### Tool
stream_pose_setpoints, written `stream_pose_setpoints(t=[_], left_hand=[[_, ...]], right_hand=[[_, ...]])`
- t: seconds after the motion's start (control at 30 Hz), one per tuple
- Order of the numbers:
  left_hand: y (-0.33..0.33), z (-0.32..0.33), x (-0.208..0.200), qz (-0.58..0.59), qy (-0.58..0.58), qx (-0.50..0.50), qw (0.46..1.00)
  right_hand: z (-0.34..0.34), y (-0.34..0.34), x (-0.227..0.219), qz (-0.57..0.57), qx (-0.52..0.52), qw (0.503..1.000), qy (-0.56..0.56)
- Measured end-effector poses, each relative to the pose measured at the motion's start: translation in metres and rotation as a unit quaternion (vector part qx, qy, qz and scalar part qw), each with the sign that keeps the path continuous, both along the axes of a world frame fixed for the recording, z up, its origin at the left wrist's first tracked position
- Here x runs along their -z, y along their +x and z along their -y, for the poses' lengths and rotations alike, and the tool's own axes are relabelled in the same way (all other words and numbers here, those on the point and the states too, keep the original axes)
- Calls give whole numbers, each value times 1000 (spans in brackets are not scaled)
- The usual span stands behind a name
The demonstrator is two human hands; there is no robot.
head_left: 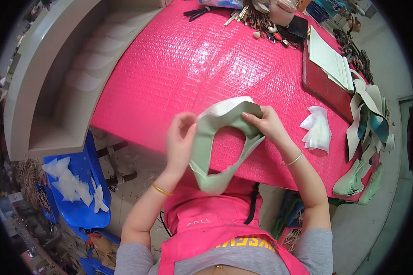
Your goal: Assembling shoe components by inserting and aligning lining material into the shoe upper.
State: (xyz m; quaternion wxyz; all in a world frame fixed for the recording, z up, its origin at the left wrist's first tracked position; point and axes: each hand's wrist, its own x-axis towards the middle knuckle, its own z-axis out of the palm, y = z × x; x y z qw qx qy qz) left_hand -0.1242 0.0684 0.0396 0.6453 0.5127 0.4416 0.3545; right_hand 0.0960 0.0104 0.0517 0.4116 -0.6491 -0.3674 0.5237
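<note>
Head view: green piece [203, 146] held over the near edge of the pink table [147, 78].
Right hand [268, 123] pinches its upper right edge; left hand [180, 137] at its left edge (blurred; cannot tell whether it pinches).

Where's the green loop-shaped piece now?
In the head view, the green piece is near the centre, over the near edge of the pink table; the right hand pinches its upper right part, the left hand at its left side.
</note>
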Motion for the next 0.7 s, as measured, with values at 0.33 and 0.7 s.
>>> stream_pose_setpoints(t=[0.33,0.7], left_hand=[[-39,45,0,117,202,358,904],[1,79,-5,-312,425,190,828]], right_hand=[[-25,24,-12,73,-26,996,41],[-47,-35,-38,512,-451,720,124]])
